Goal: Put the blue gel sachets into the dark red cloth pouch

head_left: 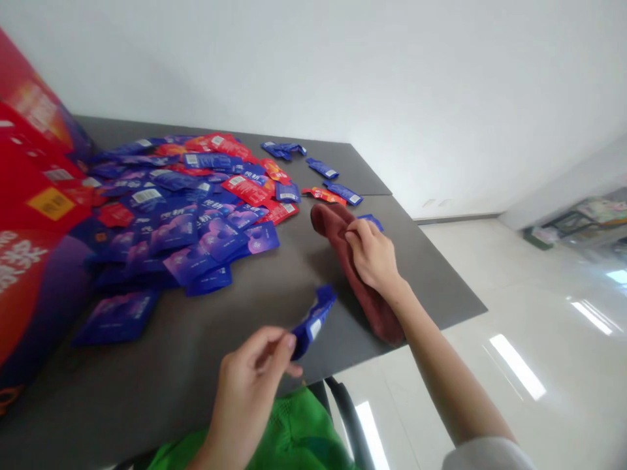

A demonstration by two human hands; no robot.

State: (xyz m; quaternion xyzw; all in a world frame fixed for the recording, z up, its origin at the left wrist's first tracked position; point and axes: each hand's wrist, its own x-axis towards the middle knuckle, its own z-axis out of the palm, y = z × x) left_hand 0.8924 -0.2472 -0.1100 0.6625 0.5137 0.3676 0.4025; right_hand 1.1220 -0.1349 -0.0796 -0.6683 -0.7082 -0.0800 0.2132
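Observation:
Between the thumb and fingers of my left hand (259, 375) is a small blue sachet (313, 324), lifted over the table's front edge and slightly blurred. My right hand (371, 254) is closed on a folded brown cloth (360, 287), which lies lengthwise on the dark table. A blue packet (372, 222) shows partly behind that hand. To the left spreads a heap of blue sachets (215, 238) mixed with red sachets (249, 189). Beyond the cloth lie a few separate ones, among them an orange-red sachet (324, 194).
Large red and purple boxes (44, 215) stand at the left edge of the dark grey table (196, 352). A white wall (313, 72) runs behind it. Below me are green fabric (294, 431) and a black chair arm (350, 411). Shiny tiled floor (529, 307) lies to the right.

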